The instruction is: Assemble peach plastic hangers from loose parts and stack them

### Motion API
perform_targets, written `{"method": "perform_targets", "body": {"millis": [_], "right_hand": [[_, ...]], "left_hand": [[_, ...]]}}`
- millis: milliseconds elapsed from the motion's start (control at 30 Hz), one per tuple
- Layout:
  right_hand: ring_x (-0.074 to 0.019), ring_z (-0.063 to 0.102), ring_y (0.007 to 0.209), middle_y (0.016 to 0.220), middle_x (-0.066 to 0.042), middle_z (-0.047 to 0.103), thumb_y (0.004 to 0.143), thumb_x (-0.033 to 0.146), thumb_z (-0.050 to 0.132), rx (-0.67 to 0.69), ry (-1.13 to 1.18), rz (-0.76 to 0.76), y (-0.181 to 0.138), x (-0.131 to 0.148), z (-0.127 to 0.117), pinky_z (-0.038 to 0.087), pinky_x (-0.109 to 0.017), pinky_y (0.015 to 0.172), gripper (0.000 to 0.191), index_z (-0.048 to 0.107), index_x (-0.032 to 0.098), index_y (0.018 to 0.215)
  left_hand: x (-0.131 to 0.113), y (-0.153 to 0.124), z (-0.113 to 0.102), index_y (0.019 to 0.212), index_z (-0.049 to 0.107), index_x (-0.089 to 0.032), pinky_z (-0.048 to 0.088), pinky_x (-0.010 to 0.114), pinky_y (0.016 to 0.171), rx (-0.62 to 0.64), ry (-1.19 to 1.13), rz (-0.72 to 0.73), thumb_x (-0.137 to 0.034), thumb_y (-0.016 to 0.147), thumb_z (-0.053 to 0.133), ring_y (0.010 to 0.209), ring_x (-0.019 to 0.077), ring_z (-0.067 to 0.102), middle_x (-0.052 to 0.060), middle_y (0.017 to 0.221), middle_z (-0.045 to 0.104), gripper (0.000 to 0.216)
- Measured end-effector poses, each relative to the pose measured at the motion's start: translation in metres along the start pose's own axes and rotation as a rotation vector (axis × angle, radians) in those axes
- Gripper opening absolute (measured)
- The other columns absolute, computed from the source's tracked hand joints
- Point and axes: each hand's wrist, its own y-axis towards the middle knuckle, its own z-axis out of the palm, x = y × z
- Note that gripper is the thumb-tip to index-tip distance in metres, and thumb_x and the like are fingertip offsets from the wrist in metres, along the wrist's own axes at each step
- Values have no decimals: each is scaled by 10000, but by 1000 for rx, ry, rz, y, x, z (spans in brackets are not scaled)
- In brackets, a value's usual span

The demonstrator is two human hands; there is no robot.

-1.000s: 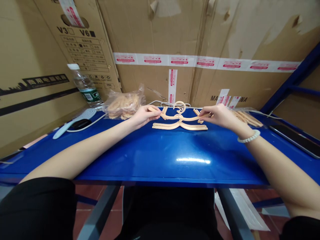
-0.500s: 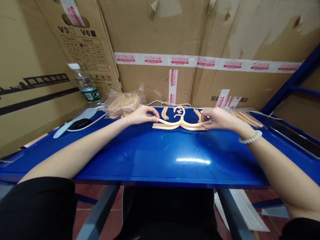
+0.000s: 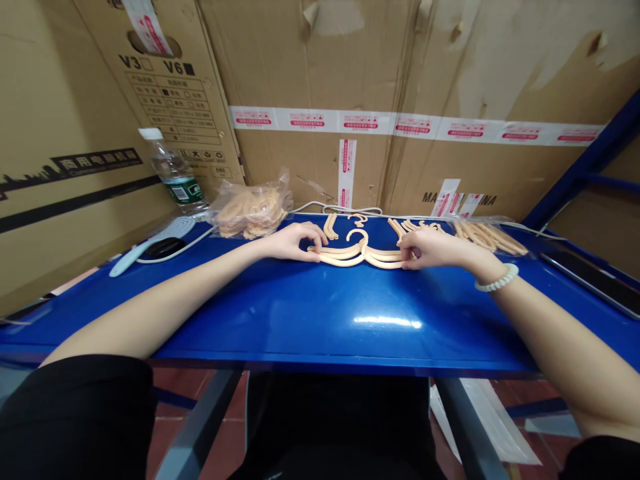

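Note:
A beige clothes hanger (image 3: pixel 340 261) lies low over the blue table, its two curved arms spread to the left and right. It sits against another beige hanger, and a hook (image 3: pixel 359 235) rises at the middle. My left hand (image 3: pixel 299 241) pinches the left arm's end between thumb and fingers. My right hand (image 3: pixel 429 247), with a pale beaded bracelet at the wrist, is closed round the right arm's end. Behind them lie loose curved arm pieces (image 3: pixel 330 227) and small hook pieces (image 3: pixel 358 219). More beige pieces are partly hidden behind my right hand.
A plastic bag of beige parts (image 3: pixel 250 210) and a water bottle (image 3: pixel 176 173) stand at the back left, near a light-blue brush (image 3: pixel 150 247). A bag of long pieces (image 3: pixel 493 237) and a dark phone-like slab (image 3: pixel 595 280) lie right. Cardboard (image 3: pixel 310 167) walls the back.
Both hands have lowered the hanger and brought it slightly toward me, so it now lies in front of the other hanger. The loose pieces behind have stayed put.

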Motion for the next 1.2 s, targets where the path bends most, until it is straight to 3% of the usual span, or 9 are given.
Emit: {"method": "perform_targets", "body": {"millis": [233, 400, 500, 633, 833, 1200], "right_hand": [[-201, 645, 652, 753, -16, 726, 804, 287, 716, 52, 14, 86, 1, 5, 1, 395, -298, 581, 119, 675, 199, 874], [-215, 632, 629, 730, -18, 714, 813, 326, 729, 42, -82, 121, 3, 7, -1, 363, -307, 569, 359, 671, 160, 1126], [-237, 638, 641, 739, -41, 715, 842, 374, 699, 66, -85, 136, 3, 8, -1, 376, -318, 570, 554, 623, 98, 1316], [-267, 666, 695, 794, -79, 734, 871, 444, 650, 80, -35, 145, 4, 9, 0, 426, -333, 603, 672, 569, 63, 1418], [-280, 693, 831, 981, -120, 744, 887, 438, 617, 82, -46, 156, 5, 11, 4, 453, -320, 673, 477, 680, 135, 1250], [-256, 671, 747, 898, -110, 733, 935, 373, 583, 71, -69, 153, 8, 18, 7, 413, -307, 631, 341, 668, 145, 1173]], "left_hand": [[3, -2, 8, 803, 645, -174, 484, 360, 924, 36, 70, 55, -385, 840, 733, 1050, 238, 657, 119, 1125, 727, 232], [-3, -1, 25, 1008, 614, -177, 491, 385, 909, -43, 139, -16, -476, 886, 671, 1061, 273, 656, 129, 1135, 702, 328], [-6, 0, 35, 1156, 609, -164, 470, 418, 970, -35, 167, 20, -479, 936, 607, 1116, 294, 635, 152, 1189, 682, 384], [-6, 1, 39, 1177, 625, -170, 466, 413, 960, -20, 204, 64, -452, 983, 542, 1108, 292, 628, 154, 1187, 687, 352], [-8, 1, 37, 1070, 654, -174, 467, 400, 919, -37, 274, 100, -395, 1009, 488, 1020, 274, 644, 137, 1076, 709, 283], [-12, 0, 38, 1035, 634, -171, 455, 384, 843, -15, 476, 126, -328, 988, 423, 960, 273, 648, 130, 1024, 706, 267]]}}
